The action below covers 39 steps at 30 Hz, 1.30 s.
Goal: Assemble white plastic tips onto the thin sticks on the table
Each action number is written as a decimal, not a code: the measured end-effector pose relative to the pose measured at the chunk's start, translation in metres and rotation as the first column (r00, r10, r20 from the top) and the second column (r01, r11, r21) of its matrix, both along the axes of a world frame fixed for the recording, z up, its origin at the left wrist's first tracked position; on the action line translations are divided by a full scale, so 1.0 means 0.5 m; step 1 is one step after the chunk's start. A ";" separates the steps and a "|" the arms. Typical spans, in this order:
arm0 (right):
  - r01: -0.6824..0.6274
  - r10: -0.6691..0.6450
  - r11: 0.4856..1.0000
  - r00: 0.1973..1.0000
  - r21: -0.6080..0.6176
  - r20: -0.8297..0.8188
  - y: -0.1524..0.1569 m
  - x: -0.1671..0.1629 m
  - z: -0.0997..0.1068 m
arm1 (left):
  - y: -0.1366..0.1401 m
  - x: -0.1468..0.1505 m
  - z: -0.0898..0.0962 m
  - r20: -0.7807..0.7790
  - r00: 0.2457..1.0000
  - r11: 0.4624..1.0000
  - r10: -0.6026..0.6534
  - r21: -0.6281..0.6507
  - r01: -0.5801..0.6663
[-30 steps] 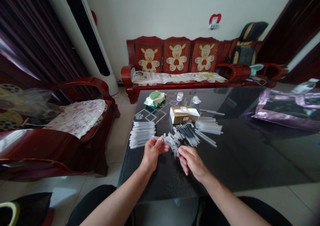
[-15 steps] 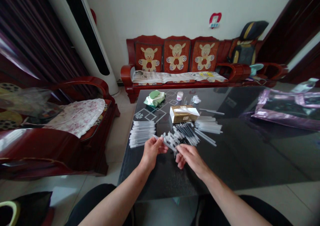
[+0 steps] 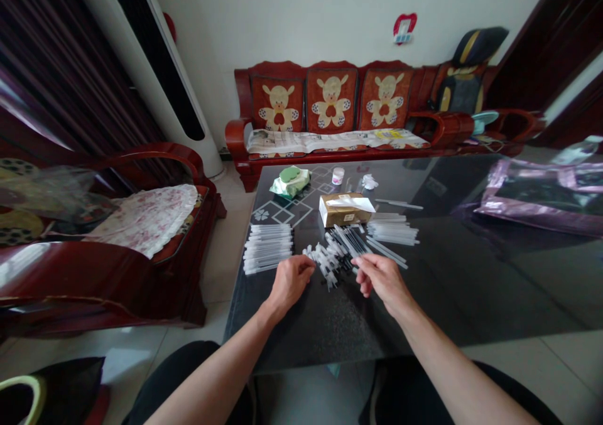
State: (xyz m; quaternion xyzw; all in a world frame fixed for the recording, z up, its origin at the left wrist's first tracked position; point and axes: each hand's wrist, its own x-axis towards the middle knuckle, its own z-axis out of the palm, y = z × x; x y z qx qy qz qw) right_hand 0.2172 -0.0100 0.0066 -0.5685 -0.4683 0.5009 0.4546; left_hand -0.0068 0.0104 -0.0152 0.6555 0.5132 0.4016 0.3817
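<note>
A pale wall (image 3: 282, 17) is lined by a red-brown wooden sofa (image 3: 450, 130), its back padded with three animal-patterned cushions (image 3: 331, 102). At the left, a tower air conditioner (image 3: 153, 54) is flanked by dark purple curtains (image 3: 78, 67) (daylight is admitted at their edge) and a matching armchair (image 3: 94, 277). The floor (image 3: 226, 224) is laid with pale tiles.
</note>
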 end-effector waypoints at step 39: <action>-0.362 0.362 0.932 0.930 -0.007 0.069 -0.006 -0.043 -0.052 | -0.006 0.024 0.015 0.442 0.895 0.924 -0.058 -0.317 0.216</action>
